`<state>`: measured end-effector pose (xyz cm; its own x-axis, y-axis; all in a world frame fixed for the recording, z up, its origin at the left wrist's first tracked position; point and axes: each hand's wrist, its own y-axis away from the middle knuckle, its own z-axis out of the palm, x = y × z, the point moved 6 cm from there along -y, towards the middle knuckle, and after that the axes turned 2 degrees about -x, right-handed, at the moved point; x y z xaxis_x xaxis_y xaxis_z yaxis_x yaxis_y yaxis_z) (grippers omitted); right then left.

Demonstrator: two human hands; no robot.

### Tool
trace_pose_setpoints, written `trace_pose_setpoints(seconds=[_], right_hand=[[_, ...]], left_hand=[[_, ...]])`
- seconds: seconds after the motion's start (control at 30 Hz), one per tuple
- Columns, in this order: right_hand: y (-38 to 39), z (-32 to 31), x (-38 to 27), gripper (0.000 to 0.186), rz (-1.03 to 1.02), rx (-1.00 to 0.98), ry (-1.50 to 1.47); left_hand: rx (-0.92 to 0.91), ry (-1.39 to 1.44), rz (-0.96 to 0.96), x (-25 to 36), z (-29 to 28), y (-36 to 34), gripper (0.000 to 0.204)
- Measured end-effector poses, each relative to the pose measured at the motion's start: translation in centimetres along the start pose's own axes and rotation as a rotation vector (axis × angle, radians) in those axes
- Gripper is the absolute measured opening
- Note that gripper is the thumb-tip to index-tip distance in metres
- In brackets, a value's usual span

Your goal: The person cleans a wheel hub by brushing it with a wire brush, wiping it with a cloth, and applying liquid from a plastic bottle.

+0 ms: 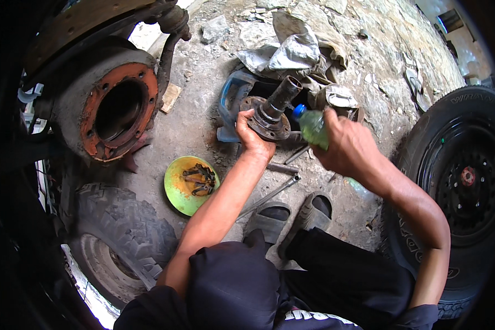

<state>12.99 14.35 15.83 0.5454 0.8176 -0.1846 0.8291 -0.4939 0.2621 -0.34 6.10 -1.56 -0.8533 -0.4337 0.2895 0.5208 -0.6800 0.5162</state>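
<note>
My left hand (254, 141) is closed around the bolt flange of a dark, greasy wheel spindle (281, 97), its hollow tube pointing up and away to the right. In my right hand (346, 144) is a clear plastic bottle (314, 125) with a blue cap and a greenish tint, tilted with the cap toward the spindle. The cap is close to the flange; whether they touch I cannot tell. Beneath the spindle stands a blue plastic container (225, 103) with an open top. Left of my left forearm, a lime-green bowl (176, 199) holds several dark bolts (201, 179) and rusty residue.
An axle housing (71, 93) with an orange flange face (148, 91) hangs at the left. One tyre (129, 223) lies below it; a mounted wheel (451, 121) stands right. Crumpled sacking (297, 52) lies beyond the container. A long-handled socket wrench (272, 193) rests near my sandals (313, 215).
</note>
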Motion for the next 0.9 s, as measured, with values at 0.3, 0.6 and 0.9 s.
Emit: trace_pose_setpoints(seconds=[0.3,0.6,0.9], right_hand=[[0.2,-0.6,-0.7,0.04,-0.039,0.052,-0.004],[0.1,-0.4,-0.7,0.041,0.007,0.056,-0.039],[0.5,-0.5,-0.3,0.04,-0.041,0.104,-0.033]], left_hand=[[0.003,-0.004,0.062,0.4,-0.3,-0.1,0.034],[-0.005,-0.02,0.112,0.5,-1.8,-1.1,0.036],[-0.042,0.069,-0.045,0.6,-1.3,-0.8,0.046]])
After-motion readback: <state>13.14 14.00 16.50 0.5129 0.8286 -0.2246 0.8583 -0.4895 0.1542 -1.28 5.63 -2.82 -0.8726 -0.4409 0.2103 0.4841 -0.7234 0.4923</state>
